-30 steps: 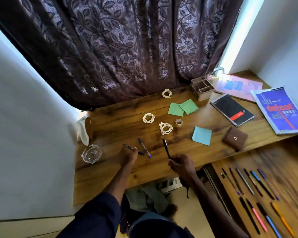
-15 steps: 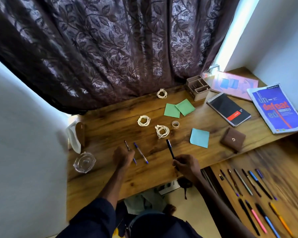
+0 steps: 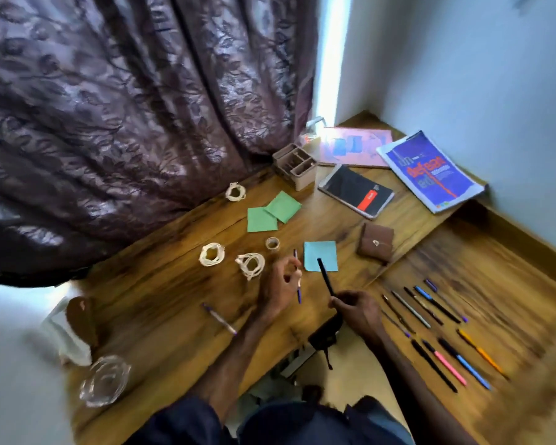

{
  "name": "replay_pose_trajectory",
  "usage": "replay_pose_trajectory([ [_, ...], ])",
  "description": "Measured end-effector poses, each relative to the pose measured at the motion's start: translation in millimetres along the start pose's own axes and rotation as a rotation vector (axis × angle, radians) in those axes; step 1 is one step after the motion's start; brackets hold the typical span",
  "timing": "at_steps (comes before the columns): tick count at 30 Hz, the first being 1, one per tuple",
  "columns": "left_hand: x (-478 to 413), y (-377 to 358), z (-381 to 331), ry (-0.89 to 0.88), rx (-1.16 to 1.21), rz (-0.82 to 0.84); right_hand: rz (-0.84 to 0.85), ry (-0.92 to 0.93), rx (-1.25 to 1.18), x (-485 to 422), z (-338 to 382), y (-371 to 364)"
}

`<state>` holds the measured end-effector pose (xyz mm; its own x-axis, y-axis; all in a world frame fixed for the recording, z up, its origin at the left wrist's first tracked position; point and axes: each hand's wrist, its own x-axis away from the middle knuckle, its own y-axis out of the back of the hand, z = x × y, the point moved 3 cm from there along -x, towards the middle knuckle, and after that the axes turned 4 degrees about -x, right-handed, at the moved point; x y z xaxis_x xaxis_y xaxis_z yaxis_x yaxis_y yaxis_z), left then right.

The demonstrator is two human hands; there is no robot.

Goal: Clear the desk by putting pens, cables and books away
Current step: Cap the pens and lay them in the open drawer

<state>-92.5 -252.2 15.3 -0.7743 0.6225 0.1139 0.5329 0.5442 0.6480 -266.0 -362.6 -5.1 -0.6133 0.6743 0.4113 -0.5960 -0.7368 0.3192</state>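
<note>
Slim black pen [image 3: 325, 277] is pinched in the right hand [image 3: 357, 311]; the left hand [image 3: 278, 289] grips a blue-ended pen [image 3: 299, 293]. The blue paperback book [image 3: 430, 171] reads "un defeat ed".

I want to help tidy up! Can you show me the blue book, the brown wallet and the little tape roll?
blue book [image 3: 430, 171], head view, middle of its cover.
brown wallet [image 3: 375, 234], head view, its flap above the clasp.
tape roll [image 3: 272, 248], head view, near wall of the ring.

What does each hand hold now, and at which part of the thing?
The left hand pinches a blue pen near its middle; the right hand grips a black pen at its lower end.
</note>
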Motion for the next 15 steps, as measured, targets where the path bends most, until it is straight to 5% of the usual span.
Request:
replay_pose_trajectory([
  [6,-16,-82,-78,-0.191,-0.025,0.141,-0.163,-0.047,-0.084,-5,-21,72],
  [15,-13,-205,-162,-0.183,-0.018,0.459,-0.444,-0.226,-0.202,-29,-86,197],
])
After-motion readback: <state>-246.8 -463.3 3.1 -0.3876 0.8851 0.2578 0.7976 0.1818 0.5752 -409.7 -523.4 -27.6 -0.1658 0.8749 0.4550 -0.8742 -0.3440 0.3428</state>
